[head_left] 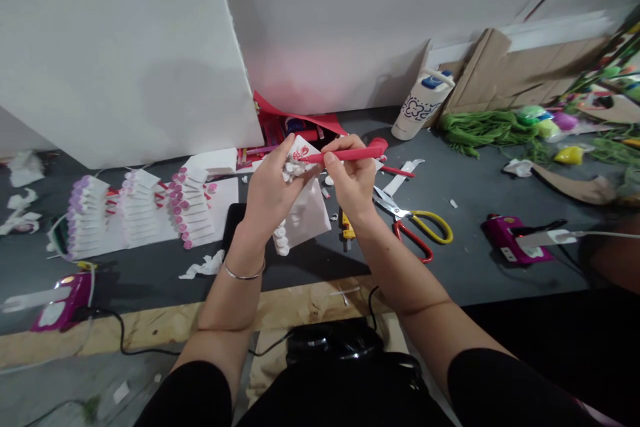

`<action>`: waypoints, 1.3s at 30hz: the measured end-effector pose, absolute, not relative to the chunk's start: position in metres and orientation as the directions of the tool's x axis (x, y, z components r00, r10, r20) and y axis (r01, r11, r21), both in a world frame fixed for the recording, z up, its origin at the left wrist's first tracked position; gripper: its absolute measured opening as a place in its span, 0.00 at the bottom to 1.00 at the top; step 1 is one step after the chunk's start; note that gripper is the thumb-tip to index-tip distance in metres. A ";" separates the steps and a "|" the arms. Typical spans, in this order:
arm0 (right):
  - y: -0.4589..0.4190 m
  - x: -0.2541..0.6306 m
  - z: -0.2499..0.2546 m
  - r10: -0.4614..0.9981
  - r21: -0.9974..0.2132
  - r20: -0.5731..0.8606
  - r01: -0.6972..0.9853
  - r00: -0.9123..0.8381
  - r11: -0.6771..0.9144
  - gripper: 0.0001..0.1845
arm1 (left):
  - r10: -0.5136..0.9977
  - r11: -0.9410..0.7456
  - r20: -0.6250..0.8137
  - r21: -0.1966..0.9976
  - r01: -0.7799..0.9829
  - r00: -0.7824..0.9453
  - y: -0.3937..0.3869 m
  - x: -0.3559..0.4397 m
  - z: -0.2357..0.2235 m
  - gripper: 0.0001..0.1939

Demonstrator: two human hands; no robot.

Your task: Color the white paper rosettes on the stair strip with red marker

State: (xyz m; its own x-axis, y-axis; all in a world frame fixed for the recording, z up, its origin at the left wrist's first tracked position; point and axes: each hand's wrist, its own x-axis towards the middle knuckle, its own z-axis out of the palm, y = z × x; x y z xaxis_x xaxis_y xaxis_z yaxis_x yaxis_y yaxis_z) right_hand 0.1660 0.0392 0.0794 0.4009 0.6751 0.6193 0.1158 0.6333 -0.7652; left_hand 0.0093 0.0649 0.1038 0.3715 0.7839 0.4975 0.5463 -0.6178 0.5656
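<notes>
My left hand is closed around a small white piece with red markings and crumpled white tissue. A red pen is pinched in my right hand, its tip at the red markings. Just below my hands lies a white card with several small white rolled pieces along its left edge. Scissors with one yellow and one red handle rest beside my right wrist. On the left, rows of white strips with pink ends and lilac ends lie on white sheets.
A white tumbler stands at the back, near cardboard and green yarn. Purple power boxes with cables sit at both sides. A red bag with pens leans on the wall. Tissue scraps lie about.
</notes>
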 end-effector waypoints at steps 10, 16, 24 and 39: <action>0.040 0.168 0.082 0.678 -0.779 0.602 0.120 0.422 0.616 0.15 | 0.784 -0.618 0.489 0.561 0.551 0.383 0.065 0.009 0.104 0.33; 0.044 0.168 0.078 0.646 -0.750 0.608 0.066 0.463 0.658 0.16 | 0.778 -0.626 0.493 0.559 0.544 0.389 0.065 0.009 0.103 0.34; 0.043 0.168 0.078 0.605 -0.710 0.659 0.103 0.448 0.696 0.16 | 0.770 -0.635 0.501 0.539 0.553 0.396 0.065 0.009 0.101 0.34; 0.041 0.168 0.079 0.609 -0.709 0.669 0.119 0.426 0.695 0.15 | 0.778 -0.625 0.480 0.522 0.581 0.406 0.065 0.012 0.101 0.35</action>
State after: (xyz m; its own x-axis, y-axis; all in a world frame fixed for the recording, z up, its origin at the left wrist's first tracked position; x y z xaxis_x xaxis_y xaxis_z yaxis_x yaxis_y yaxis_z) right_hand 0.1678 0.0410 0.0792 0.4264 0.6088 0.6690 0.1191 0.6954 -0.7087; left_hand 0.0120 0.0648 0.1010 0.4056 0.7777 0.4803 0.5805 -0.6251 0.5218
